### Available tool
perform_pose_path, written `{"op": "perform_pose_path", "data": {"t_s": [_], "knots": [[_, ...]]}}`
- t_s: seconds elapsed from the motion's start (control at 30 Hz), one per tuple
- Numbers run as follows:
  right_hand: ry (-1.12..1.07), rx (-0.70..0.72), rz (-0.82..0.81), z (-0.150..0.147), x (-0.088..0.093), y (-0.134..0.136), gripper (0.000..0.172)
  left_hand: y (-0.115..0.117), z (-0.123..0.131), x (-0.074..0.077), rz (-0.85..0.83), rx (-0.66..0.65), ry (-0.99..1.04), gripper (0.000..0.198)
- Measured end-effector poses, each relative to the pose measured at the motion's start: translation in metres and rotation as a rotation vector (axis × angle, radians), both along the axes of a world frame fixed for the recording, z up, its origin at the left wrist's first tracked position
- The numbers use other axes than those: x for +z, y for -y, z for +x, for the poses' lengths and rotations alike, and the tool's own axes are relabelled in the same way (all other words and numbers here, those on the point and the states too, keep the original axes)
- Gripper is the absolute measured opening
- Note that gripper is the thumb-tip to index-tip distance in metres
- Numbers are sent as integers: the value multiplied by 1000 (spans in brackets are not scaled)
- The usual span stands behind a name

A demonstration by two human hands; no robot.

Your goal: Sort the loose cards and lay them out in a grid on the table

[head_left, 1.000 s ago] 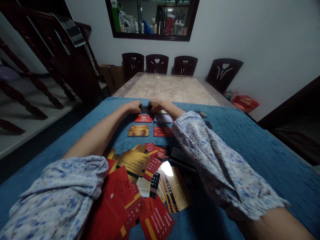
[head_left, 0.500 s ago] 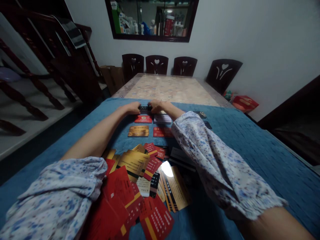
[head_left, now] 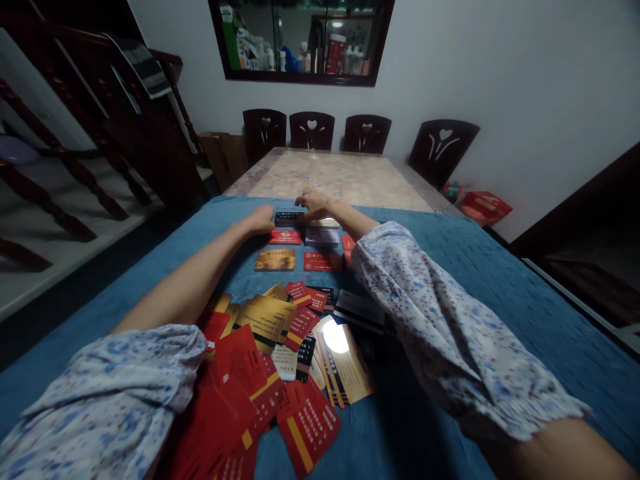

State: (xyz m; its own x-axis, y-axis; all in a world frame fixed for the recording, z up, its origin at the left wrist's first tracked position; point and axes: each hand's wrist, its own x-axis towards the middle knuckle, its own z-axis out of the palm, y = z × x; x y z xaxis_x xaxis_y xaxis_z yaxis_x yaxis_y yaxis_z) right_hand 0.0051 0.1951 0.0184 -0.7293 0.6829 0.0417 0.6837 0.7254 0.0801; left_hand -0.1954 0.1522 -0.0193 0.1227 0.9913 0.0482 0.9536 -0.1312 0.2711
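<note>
A black card [head_left: 288, 219] lies flat at the far left of the rows on the blue cloth. My left hand [head_left: 261, 220] is at its left end, fingers mostly hidden behind the back of the hand. My right hand [head_left: 316, 203] is just above and right of the card, fingers apart and holding nothing. Nearer to me are a red card [head_left: 285, 237], a pale card stack [head_left: 321, 237], a gold card [head_left: 275, 260] and another red card [head_left: 323, 261]. My right forearm covers part of the rows.
A loose heap of red, gold and black cards [head_left: 265, 323] spreads across the near cloth [head_left: 440, 280], between my forearms. Beyond the cloth is the bare patterned tabletop [head_left: 345, 173]. Dark chairs [head_left: 312, 130] line the far side, with a stair railing [head_left: 85, 113] on the left.
My right hand has lifted off the right end of the black card, its fingers spreading. My left hand has drawn slightly left, showing more of the card.
</note>
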Motion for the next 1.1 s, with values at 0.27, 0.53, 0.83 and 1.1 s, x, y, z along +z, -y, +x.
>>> {"op": "perform_pose_path", "data": {"t_s": [0.27,0.53,0.83,1.1], "knots": [[-50,32,81,12,11,30,30,31,8,0,70,111,-121,29],[-55,77,108,30,9,53,32,67,32,6,113,99,-162,33],[-87,111,79,59,10,90,29,113,62,17,131,62,-130,26],[-117,106,52,83,6,119,27,141,84,13,176,-21,-77,26]]}}
